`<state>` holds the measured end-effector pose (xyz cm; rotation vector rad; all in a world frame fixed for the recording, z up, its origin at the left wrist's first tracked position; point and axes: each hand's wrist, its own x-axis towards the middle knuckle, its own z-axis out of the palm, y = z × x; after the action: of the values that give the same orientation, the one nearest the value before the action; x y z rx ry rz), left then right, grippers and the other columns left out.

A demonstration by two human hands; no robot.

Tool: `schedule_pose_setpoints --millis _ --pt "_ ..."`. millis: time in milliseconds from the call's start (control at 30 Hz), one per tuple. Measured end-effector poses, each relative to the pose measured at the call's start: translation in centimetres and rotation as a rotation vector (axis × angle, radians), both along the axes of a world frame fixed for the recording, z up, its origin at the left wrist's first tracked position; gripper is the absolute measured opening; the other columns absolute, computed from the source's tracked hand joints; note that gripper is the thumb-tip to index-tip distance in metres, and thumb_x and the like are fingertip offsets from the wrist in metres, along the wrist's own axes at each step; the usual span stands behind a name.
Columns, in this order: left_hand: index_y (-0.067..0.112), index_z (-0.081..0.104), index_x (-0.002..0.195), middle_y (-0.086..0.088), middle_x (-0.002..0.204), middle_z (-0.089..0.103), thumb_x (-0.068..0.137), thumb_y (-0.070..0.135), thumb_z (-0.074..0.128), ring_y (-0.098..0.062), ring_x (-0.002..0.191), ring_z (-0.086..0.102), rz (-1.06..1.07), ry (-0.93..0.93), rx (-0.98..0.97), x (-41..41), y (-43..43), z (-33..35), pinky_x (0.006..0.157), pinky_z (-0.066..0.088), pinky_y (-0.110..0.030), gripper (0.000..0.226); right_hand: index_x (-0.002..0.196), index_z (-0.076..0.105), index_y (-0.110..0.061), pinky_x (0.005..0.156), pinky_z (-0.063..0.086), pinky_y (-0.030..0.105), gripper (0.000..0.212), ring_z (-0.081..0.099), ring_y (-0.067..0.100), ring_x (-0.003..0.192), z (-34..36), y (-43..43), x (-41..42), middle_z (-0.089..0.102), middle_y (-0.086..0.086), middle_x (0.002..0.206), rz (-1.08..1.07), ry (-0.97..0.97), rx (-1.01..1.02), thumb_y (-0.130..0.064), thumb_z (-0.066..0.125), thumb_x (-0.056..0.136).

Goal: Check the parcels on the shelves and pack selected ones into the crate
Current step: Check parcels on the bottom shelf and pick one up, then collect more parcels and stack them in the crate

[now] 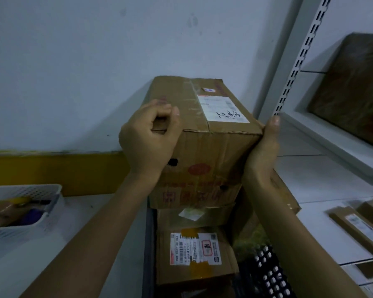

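Observation:
I hold a worn brown cardboard parcel [211, 151] with red print and a white shipping label [221, 109] on its top. My left hand [148, 139] grips its near left top corner, fingers curled over the edge. My right hand [262, 154] presses flat against its right side. The parcel hangs above a dark crate [267, 276] with a perforated wall. Inside the crate lie other cardboard parcels, one with a white barcode label [195, 249]. The crate's left wall [150, 244] shows beside my left forearm.
A white perforated basket [39, 203] holding tape and small items stands at the left on a pale surface. White metal shelving [323, 134] rises at the right, with a large brown parcel [353, 87] on the upper shelf and flat cardboard parcels [362, 226] on the lower one.

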<state>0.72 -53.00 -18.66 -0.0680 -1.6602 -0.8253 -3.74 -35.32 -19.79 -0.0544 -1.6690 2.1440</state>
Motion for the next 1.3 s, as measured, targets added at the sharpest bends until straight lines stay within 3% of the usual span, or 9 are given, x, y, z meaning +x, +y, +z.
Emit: schedule_pose_setpoints --millis 233,333,500,633,833,1033,1133,1233,1300 --pt "0.008 0.071 0.077 -0.004 0.08 0.072 0.092 0.026 0.054 -0.007 0.082 0.062 0.054 0.103 -0.136 -0.7 0.9 -0.5 0.069 0.045 -0.01 0.029 0.068 0.06 -0.024 0.071 0.049 0.03 0.052 0.065 0.012 0.074 -0.4 0.4 -1.4 0.066 -0.007 0.069 -0.187 0.019 -0.005 -0.048 0.027 0.101" --pt "0.005 0.073 0.08 -0.008 0.079 0.072 0.096 0.019 0.051 -0.02 0.075 0.067 0.121 0.173 -0.444 -0.1 0.5 -0.1 0.071 0.054 -0.031 0.031 0.074 0.062 -0.025 0.077 0.048 0.03 0.051 0.065 0.014 0.082 -0.1 0.1 -0.5 0.067 -0.004 0.078 -0.16 0.006 0.026 -0.048 0.025 0.102" --pt "0.011 0.069 0.111 -0.006 0.115 0.069 0.094 0.017 0.055 -0.023 0.108 0.064 0.303 0.125 -0.909 1.3 2.4 0.1 0.102 0.039 -0.052 0.023 0.079 0.06 -0.022 0.079 0.049 0.039 0.049 0.061 0.02 0.084 1.6 2.6 1.7 0.063 0.002 0.081 -0.044 -0.011 0.302 -0.047 0.024 0.102" --pt "0.011 0.053 0.133 -0.01 0.142 0.049 0.091 0.029 0.049 -0.026 0.136 0.039 0.069 -0.107 -1.159 3.3 9.3 -2.9 0.111 0.024 -0.052 0.046 0.114 0.061 -0.013 0.082 0.049 0.034 0.039 0.06 0.015 0.098 1.9 7.4 5.8 0.065 0.001 0.104 -0.027 0.199 0.544 -0.04 0.036 0.102" --pt "0.01 0.034 0.143 -0.013 0.148 0.04 0.094 0.033 0.045 -0.029 0.137 0.034 -0.329 -0.187 -1.055 6.3 26.0 -7.0 0.111 0.032 -0.05 0.056 0.131 0.055 -0.025 0.098 0.045 0.03 0.047 0.052 0.009 0.121 -0.4 22.1 16.5 0.06 -0.004 0.13 -0.175 0.299 0.916 -0.049 0.036 0.096" --pt "0.01 0.023 0.148 -0.009 0.153 0.033 0.089 0.022 0.062 -0.027 0.14 0.033 -0.655 -0.441 -0.85 14.8 46.5 -13.6 0.111 0.031 -0.045 0.072 0.133 0.054 -0.025 0.1 0.047 0.042 0.045 0.049 0.011 0.126 -7.6 40.8 29.5 0.056 -0.004 0.135 -0.396 0.048 1.031 -0.047 0.037 0.097" --pt "0.006 0.017 0.149 -0.009 0.155 0.017 0.091 0.023 0.059 -0.028 0.142 0.027 -0.714 -0.624 -0.904 18.9 53.5 -19.3 0.112 0.027 -0.05 0.074 0.133 0.054 -0.024 0.097 0.049 0.044 0.05 0.052 0.015 0.123 -11.5 48.1 35.8 0.057 -0.002 0.135 -0.486 -0.149 1.063 -0.051 0.036 0.095" --pt "0.014 -0.022 0.141 -0.003 0.15 -0.023 0.099 0.032 0.041 -0.025 0.147 -0.006 -0.702 -0.802 -1.091 21.5 57.9 -23.2 0.12 0.006 -0.044 0.078 0.136 0.051 -0.025 0.1 0.046 0.042 0.055 0.049 0.017 0.127 -14.4 53.3 39.7 0.053 -0.002 0.139 -0.518 -0.312 1.065 -0.055 0.033 0.094" --pt "0.014 -0.02 0.141 -0.004 0.153 -0.019 0.096 0.036 0.044 -0.024 0.146 -0.008 -0.723 -0.84 -1.119 22.2 60.3 -24.6 0.119 0.009 -0.046 0.082 0.137 0.05 -0.023 0.102 0.044 0.042 0.056 0.046 0.019 0.129 -15.7 56.1 40.7 0.051 0.001 0.141 -0.525 -0.37 1.067 -0.055 0.034 0.093"
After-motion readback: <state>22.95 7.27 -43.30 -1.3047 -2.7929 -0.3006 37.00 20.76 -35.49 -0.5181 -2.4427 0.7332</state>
